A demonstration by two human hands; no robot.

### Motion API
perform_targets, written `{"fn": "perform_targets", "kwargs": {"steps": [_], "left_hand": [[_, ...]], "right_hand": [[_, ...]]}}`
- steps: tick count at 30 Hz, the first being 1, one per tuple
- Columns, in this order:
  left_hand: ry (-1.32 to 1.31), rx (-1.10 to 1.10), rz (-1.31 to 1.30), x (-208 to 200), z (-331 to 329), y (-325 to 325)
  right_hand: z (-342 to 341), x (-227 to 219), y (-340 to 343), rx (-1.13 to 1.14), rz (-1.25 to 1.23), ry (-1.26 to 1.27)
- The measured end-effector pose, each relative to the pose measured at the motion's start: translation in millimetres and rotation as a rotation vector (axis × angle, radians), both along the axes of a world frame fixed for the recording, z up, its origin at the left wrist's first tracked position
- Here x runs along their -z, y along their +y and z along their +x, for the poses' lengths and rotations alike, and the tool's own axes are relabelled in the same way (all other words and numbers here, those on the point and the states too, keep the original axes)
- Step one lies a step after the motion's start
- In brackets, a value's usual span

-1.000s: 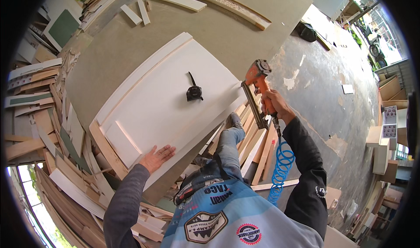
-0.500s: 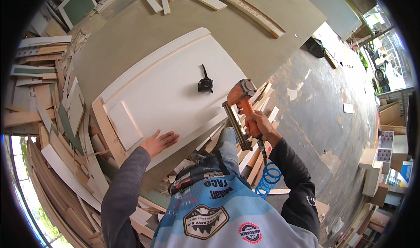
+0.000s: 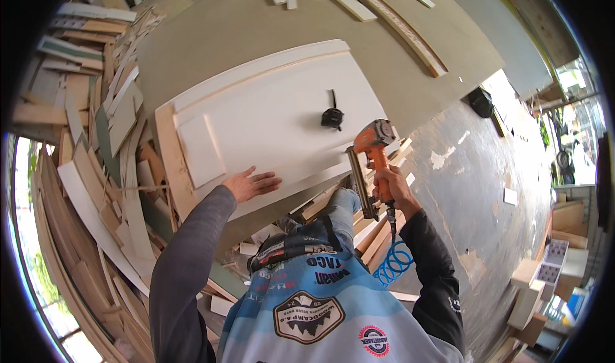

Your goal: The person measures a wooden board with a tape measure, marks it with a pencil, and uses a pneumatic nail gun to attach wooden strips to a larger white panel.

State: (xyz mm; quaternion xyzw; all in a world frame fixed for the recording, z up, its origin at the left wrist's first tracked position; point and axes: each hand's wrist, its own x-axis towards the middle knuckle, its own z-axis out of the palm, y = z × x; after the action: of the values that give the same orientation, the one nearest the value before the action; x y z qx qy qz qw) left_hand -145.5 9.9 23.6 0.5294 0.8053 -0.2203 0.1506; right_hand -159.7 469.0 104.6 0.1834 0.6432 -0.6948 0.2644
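Note:
My right hand grips the handle of an orange nail gun, its long magazine hanging down toward me. A coiled blue air hose runs from the bottom of its handle. Fingers outstretched, my left hand lies at the near edge of a white panel and holds nothing. The panel has raised strips along its far and left sides. On it, right of the middle, sits a black tape measure with a short dark end sticking up.
The panel rests on a large brownish board with long strips at its far side. Offcuts pile up on the left. Wood pieces lie under the near edge by my legs. Boxes stand at the right on the grey floor.
The whole view has shifted, so the panel and tape measure appear farther right. Both hands keep about the same places at the panel, the nail gun still in my right hand.

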Motion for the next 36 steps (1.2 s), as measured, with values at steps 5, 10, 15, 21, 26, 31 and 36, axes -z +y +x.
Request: {"fn": "perform_targets", "kwargs": {"steps": [5, 10, 15, 21, 26, 31, 36], "left_hand": [[0.004, -0.126, -0.017, 0, -5, -11], [0.05, -0.644, -0.092, -84, 25, -41], [0.25, -1.103, 0.502, -24, 91, -100], [0.422, -1.564, 0.646, -18, 123, -84], [0.384, -1.504, 0.822, -1, 143, -96], [0.422, -1.401, 0.892, 12, 164, -100], [0.437, -1.34, 0.9, 11, 170, -100]], "right_hand": [[14, -8, -21, -0.012, 0.027, 0.023], [24, -17, -64, -0.171, -0.127, 0.007], [27, -6, -136, -0.468, -0.158, 0.076], [32, -5, -222, -0.756, -0.171, 0.059], [36, 1, -260, -0.833, -0.21, 0.008], [33, 6, -282, -0.929, -0.204, 0.026], [36, 15, -303, -0.937, -0.214, 0.002]]}}
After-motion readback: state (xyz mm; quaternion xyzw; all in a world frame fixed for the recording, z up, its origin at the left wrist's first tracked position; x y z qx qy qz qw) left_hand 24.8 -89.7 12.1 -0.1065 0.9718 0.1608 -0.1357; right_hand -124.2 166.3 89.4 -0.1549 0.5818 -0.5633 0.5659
